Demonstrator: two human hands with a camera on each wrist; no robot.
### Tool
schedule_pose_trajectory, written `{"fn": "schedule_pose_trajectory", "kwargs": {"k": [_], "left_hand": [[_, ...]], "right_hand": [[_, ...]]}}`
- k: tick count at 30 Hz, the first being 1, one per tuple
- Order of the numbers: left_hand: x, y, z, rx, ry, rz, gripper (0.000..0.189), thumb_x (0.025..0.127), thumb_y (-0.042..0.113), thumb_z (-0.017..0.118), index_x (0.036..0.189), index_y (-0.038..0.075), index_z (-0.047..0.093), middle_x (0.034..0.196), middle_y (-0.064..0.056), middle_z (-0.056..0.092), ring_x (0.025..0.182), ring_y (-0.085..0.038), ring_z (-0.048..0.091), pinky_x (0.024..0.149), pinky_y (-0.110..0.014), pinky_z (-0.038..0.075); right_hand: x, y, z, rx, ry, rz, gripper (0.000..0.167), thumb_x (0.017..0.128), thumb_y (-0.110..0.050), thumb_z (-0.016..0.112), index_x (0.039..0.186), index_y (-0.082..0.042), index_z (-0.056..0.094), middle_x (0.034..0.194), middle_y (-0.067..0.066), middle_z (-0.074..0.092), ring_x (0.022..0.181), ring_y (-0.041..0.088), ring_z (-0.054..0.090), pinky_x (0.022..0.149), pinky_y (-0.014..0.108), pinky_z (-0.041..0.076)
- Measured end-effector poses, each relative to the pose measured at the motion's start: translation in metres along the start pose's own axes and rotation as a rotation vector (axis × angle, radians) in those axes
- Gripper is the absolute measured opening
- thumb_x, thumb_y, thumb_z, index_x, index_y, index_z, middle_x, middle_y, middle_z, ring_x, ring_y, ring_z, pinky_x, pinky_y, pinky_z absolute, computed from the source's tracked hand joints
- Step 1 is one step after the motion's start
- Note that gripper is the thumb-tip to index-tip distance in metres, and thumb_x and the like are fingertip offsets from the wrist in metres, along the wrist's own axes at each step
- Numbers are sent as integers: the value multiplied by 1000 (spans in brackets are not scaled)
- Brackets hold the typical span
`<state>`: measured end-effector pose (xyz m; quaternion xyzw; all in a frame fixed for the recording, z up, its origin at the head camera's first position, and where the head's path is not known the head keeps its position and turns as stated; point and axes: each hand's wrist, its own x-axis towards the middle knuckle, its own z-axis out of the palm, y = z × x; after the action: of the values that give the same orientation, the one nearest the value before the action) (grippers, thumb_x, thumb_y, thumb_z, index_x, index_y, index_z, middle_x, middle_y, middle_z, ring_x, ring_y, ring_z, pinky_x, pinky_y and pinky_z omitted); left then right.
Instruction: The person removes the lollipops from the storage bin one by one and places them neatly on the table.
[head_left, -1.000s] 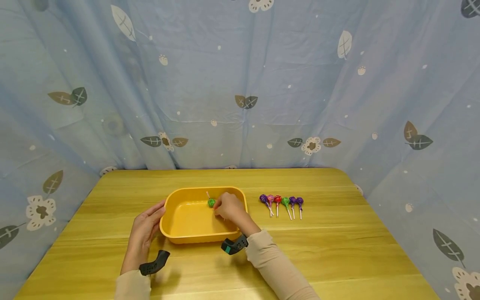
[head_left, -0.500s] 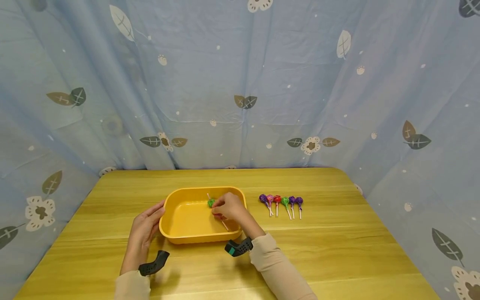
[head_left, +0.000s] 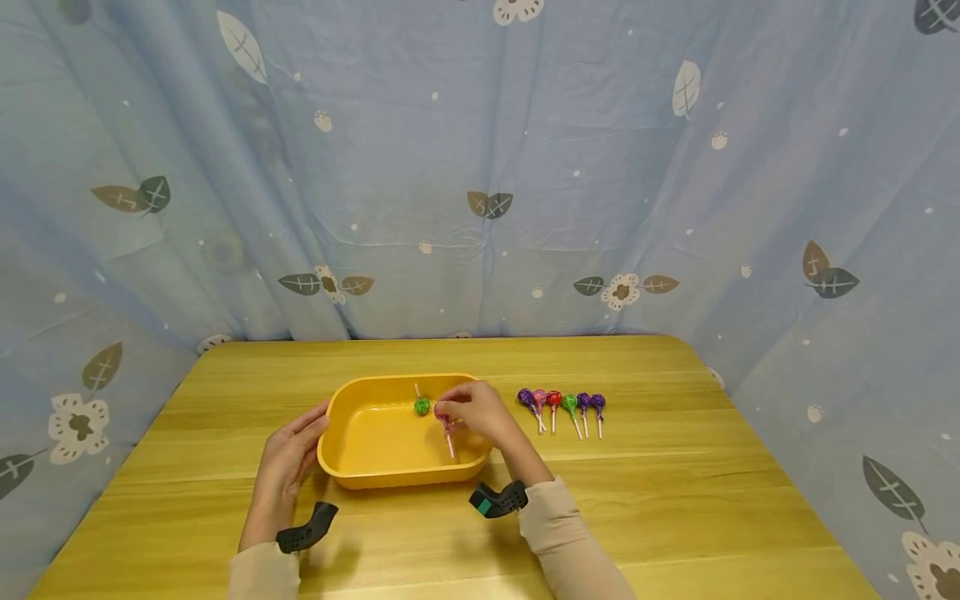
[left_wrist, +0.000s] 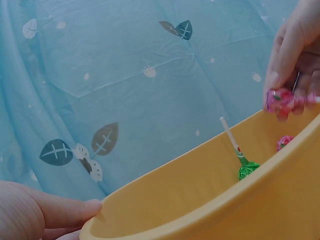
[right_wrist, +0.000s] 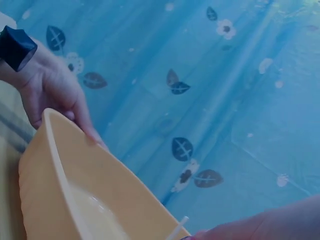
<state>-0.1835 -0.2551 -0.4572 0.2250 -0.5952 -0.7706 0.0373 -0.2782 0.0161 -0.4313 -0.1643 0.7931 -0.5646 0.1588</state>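
A yellow plastic bin point(head_left: 397, 479) stands on the table. My left hand point(head_left: 288, 454) touches its left side with fairly straight fingers, a fingertip at the rim in the left wrist view. Over the right part of the bin, my right hand point(head_left: 480, 412) pinches a pink lollipop point(left_wrist: 280, 101) near its wrapped head. Inside lies a green lollipop point(head_left: 422, 406), its white stick leaning towards the back wall. Another pink lollipop point(left_wrist: 285, 142) shows partly behind the near rim in the left wrist view. The right wrist view catches only a little of the right hand, at the bottom edge.
To the right of the bin, several lollipops lie in a row on the wooden table point(head_left: 637, 500): purple ones point(head_left: 597, 402), a pink one, a red one point(head_left: 554, 398) and a green one point(head_left: 570, 402). A blue patterned curtain point(head_left: 420, 167) hangs behind the table and at its sides.
My right hand has shifted right and slightly up inside the bin, away from the green lollipop. A pink lollipop head now shows at its fingertips. The left hand has stayed at the bin.
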Motion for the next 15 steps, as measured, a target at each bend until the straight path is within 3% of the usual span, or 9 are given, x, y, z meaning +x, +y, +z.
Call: {"fn": "schedule_pose_trajectory", "kwargs": {"k": [8,15], "left_hand": [[0,0,1,19,11,1,58,95,20,65,145,4,42,98,18,67,95,-1,65,85,-21,51],[0,0,0,19,17,-17,58,95,22,64,146,6,42,98,18,67,94,-1,65,84,-21,52]], "right_hand": [[-13,6,-20,103,64,-52,23,96,-10,62,108,8,68,95,14,68,84,30,68,73,46,57],[-19,13,-34,88,103,-63,27,95,-15,63,112,6,68,103,12,68,85,22,67,74,42,58]]}}
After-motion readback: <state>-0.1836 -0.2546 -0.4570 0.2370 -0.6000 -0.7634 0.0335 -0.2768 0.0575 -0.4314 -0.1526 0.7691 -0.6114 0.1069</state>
